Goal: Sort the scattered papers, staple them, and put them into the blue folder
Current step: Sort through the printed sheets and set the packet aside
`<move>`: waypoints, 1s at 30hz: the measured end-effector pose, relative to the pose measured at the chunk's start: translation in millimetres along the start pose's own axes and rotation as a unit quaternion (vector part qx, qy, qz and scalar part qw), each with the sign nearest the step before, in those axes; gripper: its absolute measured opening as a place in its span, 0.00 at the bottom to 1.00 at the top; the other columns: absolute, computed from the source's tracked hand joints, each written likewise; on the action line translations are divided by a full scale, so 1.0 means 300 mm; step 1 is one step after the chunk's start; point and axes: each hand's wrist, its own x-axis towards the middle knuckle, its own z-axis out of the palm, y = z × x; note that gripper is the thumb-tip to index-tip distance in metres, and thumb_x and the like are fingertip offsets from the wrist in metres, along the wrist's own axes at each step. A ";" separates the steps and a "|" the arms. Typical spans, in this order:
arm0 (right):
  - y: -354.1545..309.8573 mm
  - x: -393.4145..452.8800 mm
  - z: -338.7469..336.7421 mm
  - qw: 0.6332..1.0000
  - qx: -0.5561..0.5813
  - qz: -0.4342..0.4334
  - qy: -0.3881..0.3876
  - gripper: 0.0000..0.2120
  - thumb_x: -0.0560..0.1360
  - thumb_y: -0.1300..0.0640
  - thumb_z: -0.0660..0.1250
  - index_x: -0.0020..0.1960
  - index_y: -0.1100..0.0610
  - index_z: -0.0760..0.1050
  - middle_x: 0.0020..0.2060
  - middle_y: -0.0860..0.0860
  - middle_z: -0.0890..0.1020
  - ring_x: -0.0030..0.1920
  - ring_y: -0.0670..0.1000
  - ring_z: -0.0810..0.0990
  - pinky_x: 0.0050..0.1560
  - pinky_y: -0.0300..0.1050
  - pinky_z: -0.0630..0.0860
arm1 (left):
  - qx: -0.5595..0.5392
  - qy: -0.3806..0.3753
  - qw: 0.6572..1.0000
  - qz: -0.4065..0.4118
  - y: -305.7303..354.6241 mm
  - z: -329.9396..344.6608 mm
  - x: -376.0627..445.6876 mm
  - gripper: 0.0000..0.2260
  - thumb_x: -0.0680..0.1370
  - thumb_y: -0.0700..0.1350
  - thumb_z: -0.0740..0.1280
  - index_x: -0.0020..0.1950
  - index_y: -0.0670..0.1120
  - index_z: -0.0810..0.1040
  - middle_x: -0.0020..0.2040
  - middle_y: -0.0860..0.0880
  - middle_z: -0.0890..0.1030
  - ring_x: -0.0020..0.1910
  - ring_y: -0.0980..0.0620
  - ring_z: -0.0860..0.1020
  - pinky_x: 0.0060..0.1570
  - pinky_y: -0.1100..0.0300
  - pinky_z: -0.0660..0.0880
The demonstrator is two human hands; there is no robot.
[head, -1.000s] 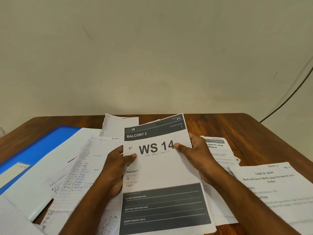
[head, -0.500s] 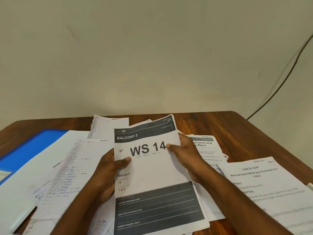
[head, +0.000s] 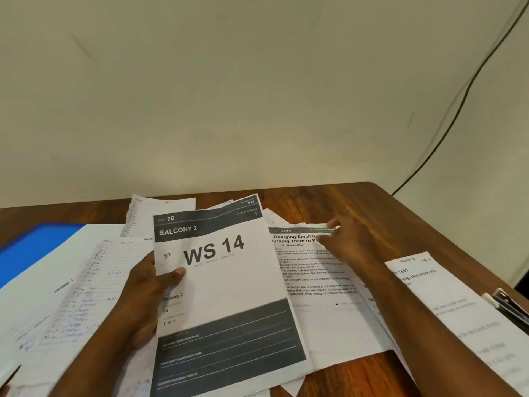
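Many papers (head: 329, 282) cover wooden table (head: 357, 204).

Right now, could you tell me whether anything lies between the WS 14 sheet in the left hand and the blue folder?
Yes: handwritten lined papers and a white sheet lie between the WS 14 sheet, held by the left hand, and the blue folder, overlapping its near side.

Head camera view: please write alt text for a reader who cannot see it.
A person's left hand holds a printed sheet marked "WS 14", while the right hand reaches to another printed page lying on a wooden table. More loose papers and a blue folder lie at the left.
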 end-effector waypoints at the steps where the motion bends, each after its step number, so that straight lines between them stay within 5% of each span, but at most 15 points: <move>1: 0.018 0.007 -0.010 1.000 -0.027 0.000 -0.005 0.18 0.75 0.49 0.78 0.61 0.51 0.77 0.55 0.48 0.83 0.44 0.46 0.79 0.34 0.37 0.68 | -0.001 0.005 1.000 -0.001 0.006 -0.005 -0.001 0.14 0.81 0.37 0.70 0.64 0.50 0.79 0.55 0.46 0.88 0.49 0.37 0.86 0.47 0.42 0.82; 6: 0.065 0.023 -0.019 0.994 -0.105 -0.013 -0.028 0.28 0.66 0.39 0.82 0.61 0.48 0.79 0.59 0.47 0.85 0.43 0.45 0.76 0.35 0.36 0.66 | -0.051 -0.013 0.998 -0.031 0.060 -0.050 -0.011 0.15 0.82 0.36 0.67 0.67 0.48 0.79 0.57 0.44 0.88 0.53 0.36 0.86 0.49 0.40 0.83; 12: 0.039 0.011 -0.021 0.994 -0.060 -0.023 -0.082 0.26 0.64 0.48 0.86 0.57 0.49 0.78 0.55 0.46 0.83 0.49 0.48 0.80 0.40 0.38 0.73 | -0.143 -0.056 0.987 -0.039 0.101 -0.125 -0.017 0.23 0.77 0.36 0.66 0.72 0.48 0.79 0.62 0.43 0.86 0.49 0.41 0.88 0.49 0.40 0.83; 18: 0.013 0.000 0.015 0.988 -0.126 -0.080 0.038 0.44 0.58 0.45 0.85 0.69 0.46 0.68 0.56 0.49 0.84 0.52 0.55 0.84 0.56 0.58 0.82 | -0.171 -0.030 0.984 -0.047 0.101 -0.165 -0.005 0.21 0.83 0.35 0.62 0.74 0.48 0.78 0.63 0.44 0.86 0.47 0.45 0.89 0.49 0.43 0.84; 21: -0.009 -0.017 0.011 0.983 -0.106 -0.137 0.065 0.34 0.69 0.54 0.82 0.70 0.49 0.71 0.54 0.47 0.84 0.48 0.51 0.82 0.49 0.49 0.80 | -0.156 -0.021 0.987 -0.044 0.102 -0.165 0.000 0.24 0.79 0.35 0.65 0.75 0.46 0.77 0.65 0.42 0.85 0.48 0.45 0.89 0.47 0.46 0.86; 24: -0.043 -0.019 0.019 0.984 -0.086 -0.155 0.007 0.16 0.71 0.56 0.81 0.57 0.48 0.83 0.51 0.47 0.87 0.44 0.48 0.84 0.46 0.48 0.83 | -0.136 -0.005 0.990 -0.037 0.098 -0.160 -0.001 0.22 0.80 0.35 0.65 0.74 0.47 0.78 0.64 0.43 0.85 0.46 0.44 0.89 0.45 0.48 0.86; 30: -0.064 -0.019 0.022 0.991 0.004 -0.117 -0.064 0.11 0.69 0.56 0.82 0.50 0.50 0.85 0.45 0.45 0.88 0.43 0.46 0.86 0.50 0.54 0.84 | -0.111 -0.014 0.992 -0.059 0.091 -0.133 -0.011 0.19 0.82 0.34 0.64 0.71 0.47 0.79 0.61 0.43 0.86 0.56 0.36 0.85 0.48 0.41 0.85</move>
